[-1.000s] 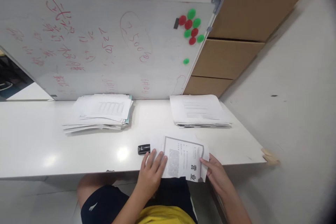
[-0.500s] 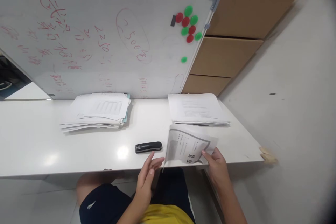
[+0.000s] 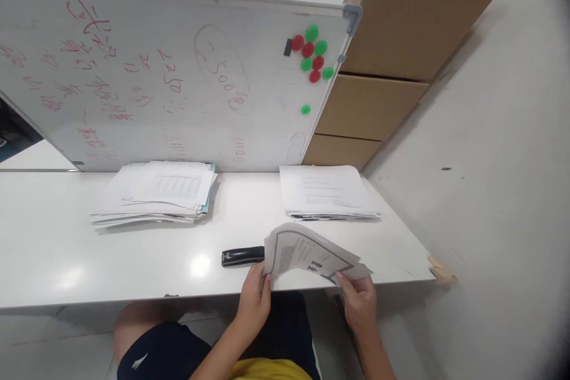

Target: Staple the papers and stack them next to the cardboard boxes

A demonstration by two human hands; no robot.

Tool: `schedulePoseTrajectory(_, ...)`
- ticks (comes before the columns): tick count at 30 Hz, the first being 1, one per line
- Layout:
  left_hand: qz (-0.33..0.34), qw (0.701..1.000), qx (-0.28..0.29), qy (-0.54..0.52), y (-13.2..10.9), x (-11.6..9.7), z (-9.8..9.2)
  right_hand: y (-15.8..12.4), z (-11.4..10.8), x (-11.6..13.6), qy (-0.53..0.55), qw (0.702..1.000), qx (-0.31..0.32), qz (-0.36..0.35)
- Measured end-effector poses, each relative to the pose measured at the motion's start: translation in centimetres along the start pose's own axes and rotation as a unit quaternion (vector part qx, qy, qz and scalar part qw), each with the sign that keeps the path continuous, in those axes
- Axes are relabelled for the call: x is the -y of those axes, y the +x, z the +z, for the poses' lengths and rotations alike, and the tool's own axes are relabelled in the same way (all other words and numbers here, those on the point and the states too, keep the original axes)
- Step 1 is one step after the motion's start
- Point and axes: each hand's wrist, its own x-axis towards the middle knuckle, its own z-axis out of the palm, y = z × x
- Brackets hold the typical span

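Several printed sheets of paper (image 3: 307, 252) are held up at the front edge of the desk, bowed in the middle. My left hand (image 3: 256, 297) pinches their lower left corner between thumb and fingers. On the right side, my right hand (image 3: 358, 297) grips the sheets with its thumb on top. A black stapler (image 3: 241, 256) lies on the desk just left of the sheets, its right end hidden behind them.
A thick paper stack (image 3: 155, 193) lies at the back left of the white desk (image 3: 44, 237), a thinner stack (image 3: 327, 190) at the back right. Behind stands a whiteboard (image 3: 258, 18) with red writing and round magnets. Cardboard boxes (image 3: 401, 24) line the wall at right.
My left hand was open beside the paper and now holds its left side. The sheets have shifted left, bowed upward, and now cover the stapler's right end.
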Motion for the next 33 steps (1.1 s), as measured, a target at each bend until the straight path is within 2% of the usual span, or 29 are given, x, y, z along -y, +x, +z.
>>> schedulePoseTrajectory(4, 0.012, 0.999, -0.026, -0.028, -0.6, 0.5, 0.0, 0.5, 0.0, 0.1, 0.034, 0.999, 0.03, 0.005)
schedulePoseTrajectory(6, 0.016, 0.999, -0.004, -0.045, -0.7, 0.6, -0.1, 0.7, 0.0, 0.2, 0.022, 0.998, 0.051, 0.013)
schedulePoseTrajectory(11, -0.013, 0.997, 0.05, -0.049, -0.5, 0.0, 0.0, 1.2, -0.2, 0.8, -0.015, 0.999, 0.042, 0.027)
schedulePoseTrajectory(14, -0.022, 0.996, 0.067, -0.061, -0.8, -0.6, -0.2, 1.8, -1.2, 2.0, -0.07, 0.992, 0.087, 0.059)
schedulePoseTrajectory(17, 0.003, 0.997, 0.041, -0.066, -1.2, -1.1, -1.4, 2.4, -2.8, 3.2, -0.11, 0.981, 0.13, 0.098)
schedulePoseTrajectory(19, 0.069, 0.997, 0.004, -0.024, -0.6, -1.2, -2.8, 2.6, -3.7, 3.6, -0.123, 0.972, 0.148, 0.133)
schedulePoseTrajectory(21, 0.13, 0.989, -0.01, 0.077, 0.9, -1.2, -4.4, 2.6, -4.1, 3.6, -0.125, 0.968, 0.146, 0.164)
schedulePoseTrajectory(23, 0.145, 0.969, 0.019, 0.199, 2.7, -0.7, -5.8, 2.3, -4.1, 3.3, -0.122, 0.965, 0.14, 0.185)
schedulePoseTrajectory(25, 0.129, 0.949, 0.068, 0.28, 4.4, 0.1, -6.6, 2.1, -3.9, 3.0, -0.124, 0.961, 0.15, 0.199)
schedulePoseTrajectory(28, 0.121, 0.939, 0.112, 0.302, 5.4, 1.4, -6.9, 1.8, -3.7, 2.7, -0.134, 0.953, 0.172, 0.208)
schedulePoseTrajectory(33, 0.114, 0.945, 0.105, 0.288, 5.2, 2.4, -6.6, 1.7, -2.9, 3.4, -0.158, 0.947, 0.178, 0.215)
